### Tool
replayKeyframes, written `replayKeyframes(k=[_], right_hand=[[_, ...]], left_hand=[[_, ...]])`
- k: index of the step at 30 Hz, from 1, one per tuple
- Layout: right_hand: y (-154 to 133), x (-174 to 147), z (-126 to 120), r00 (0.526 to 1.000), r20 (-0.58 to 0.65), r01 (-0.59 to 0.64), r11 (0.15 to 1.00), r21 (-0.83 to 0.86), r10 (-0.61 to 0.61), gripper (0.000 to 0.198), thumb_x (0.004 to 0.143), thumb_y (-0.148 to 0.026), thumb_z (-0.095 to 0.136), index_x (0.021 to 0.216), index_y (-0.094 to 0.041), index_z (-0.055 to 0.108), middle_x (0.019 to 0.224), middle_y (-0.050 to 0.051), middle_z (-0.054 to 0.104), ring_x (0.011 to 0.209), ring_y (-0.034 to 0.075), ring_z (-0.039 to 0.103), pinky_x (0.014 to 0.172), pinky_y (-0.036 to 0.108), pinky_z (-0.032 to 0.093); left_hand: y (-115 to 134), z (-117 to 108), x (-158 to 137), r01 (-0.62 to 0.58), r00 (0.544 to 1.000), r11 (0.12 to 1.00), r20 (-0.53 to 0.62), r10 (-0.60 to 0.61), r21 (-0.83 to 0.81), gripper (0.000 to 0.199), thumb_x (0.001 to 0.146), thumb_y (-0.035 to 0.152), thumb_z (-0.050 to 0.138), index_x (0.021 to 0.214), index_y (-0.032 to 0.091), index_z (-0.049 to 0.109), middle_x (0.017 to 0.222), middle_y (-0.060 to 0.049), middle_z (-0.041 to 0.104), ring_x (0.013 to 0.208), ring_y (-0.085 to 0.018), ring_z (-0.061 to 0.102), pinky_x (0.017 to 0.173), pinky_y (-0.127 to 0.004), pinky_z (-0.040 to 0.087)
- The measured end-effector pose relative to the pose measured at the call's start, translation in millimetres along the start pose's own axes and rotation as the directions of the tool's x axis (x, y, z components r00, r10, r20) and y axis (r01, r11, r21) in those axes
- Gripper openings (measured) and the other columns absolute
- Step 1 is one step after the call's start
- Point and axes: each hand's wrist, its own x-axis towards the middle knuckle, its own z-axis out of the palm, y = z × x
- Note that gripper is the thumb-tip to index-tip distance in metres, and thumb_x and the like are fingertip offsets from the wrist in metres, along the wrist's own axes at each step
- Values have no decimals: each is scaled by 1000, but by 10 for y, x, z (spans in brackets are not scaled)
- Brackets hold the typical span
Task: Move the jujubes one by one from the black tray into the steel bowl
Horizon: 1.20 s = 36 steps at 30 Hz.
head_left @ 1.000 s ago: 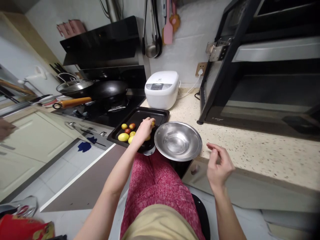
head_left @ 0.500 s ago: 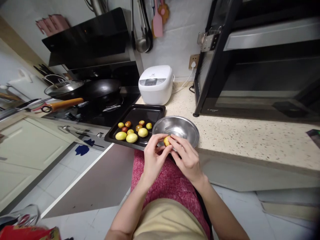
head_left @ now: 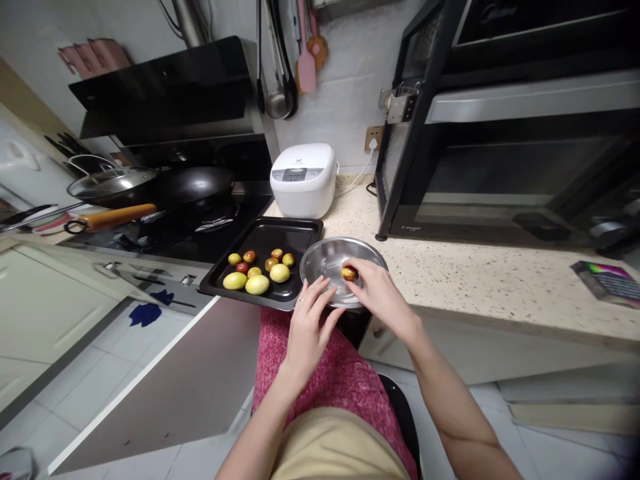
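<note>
Over the steel bowl [head_left: 345,248], my right hand [head_left: 383,297] pinches a small yellow-brown jujube [head_left: 349,273] between thumb and fingertips. My left hand [head_left: 313,317] is at the bowl's near left edge, its fingers apart with nothing in them. To the left, a black baking tray [head_left: 295,230] carries several fruits: small jujubes [head_left: 243,267] in yellow, green and red-brown, and larger pale yellow oval ones [head_left: 257,285] along the near side. The part of the bowl's rim closest to me is hidden behind my hands.
A white rice cooker [head_left: 304,187] stands behind the tray. On the left, a wok [head_left: 195,185] and a lidded pan [head_left: 113,181] sit on the stove. A black oven [head_left: 490,180] stands at right. A cabinet door [head_left: 175,387] hangs open below the tray.
My hands have separated. My right hand has carried the jujube over the bowl, while my left hand has let go and opened. The view has shifted slightly.
</note>
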Motion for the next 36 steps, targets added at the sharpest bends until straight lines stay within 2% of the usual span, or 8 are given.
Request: replayKeyframes(k=[2,6,12,22,25,30,32,36], right_hand=[[102,158,-23,996,93,5,999,-52,0,31,87,-5,62,115,-18,71,113,10,76,104,25,71,94,38,55],[242,382,11,967,248,-3,979,-206,55,22,85,-7,66,100,-20,76,102,10,77,96,24,72,86,32,52],[331,422,72,957,274,-28,970,-240,95,14,82,-8,68,89,-18,75,93,12,78,88,25,72,76,29,49],[267,344,-23,958,278,-27,984,-174,75,28,84,-9,67,108,-22,77,108,9,79,97,25,73,87,33,53],[244,268,-50,970,237,-21,992,-127,50,32,87,-11,65,115,-23,76,111,7,79,101,25,72,91,36,54],[197,58,-70,996,67,-53,997,-50,56,33,94,-16,61,125,-19,71,122,10,76,111,27,71,98,44,55],[139,-58,-75,998,-3,-61,998,-3,61,29,98,-21,58,124,-19,71,122,11,75,110,27,71,96,44,56],[-28,-320,-38,990,-142,-9,997,72,20,21,103,-32,57,112,-22,74,109,8,77,102,26,72,90,43,57]], left_hand=[[-50,19,-44,-25,1000,999,2,25,44,34,102,26,62,136,26,62,141,-10,67,140,-28,59,124,-64,40],[-117,41,-70,-60,998,994,4,60,89,30,103,22,59,132,26,65,137,-10,70,138,-28,61,121,-64,44],[-154,45,-46,-78,997,995,-13,79,58,24,103,17,58,122,24,70,127,-8,75,135,-27,64,120,-64,44],[-34,-19,-46,-62,998,998,25,62,-3,14,104,26,58,111,23,71,103,-5,80,125,-26,70,124,-61,41],[-14,-51,-46,-62,997,998,46,62,-7,14,104,25,58,111,23,70,105,-5,80,126,-26,70,124,-60,41],[-5,-94,-36,-80,996,997,51,80,3,13,103,22,60,112,23,69,107,-5,80,127,-25,69,125,-60,39],[-4,-100,-37,-82,995,997,57,81,9,13,102,21,61,113,22,68,108,-5,79,127,-25,69,125,-60,40],[-13,-132,-44,-82,993,997,84,81,5,16,101,23,63,117,22,68,114,-6,79,130,-26,67,125,-60,39]])
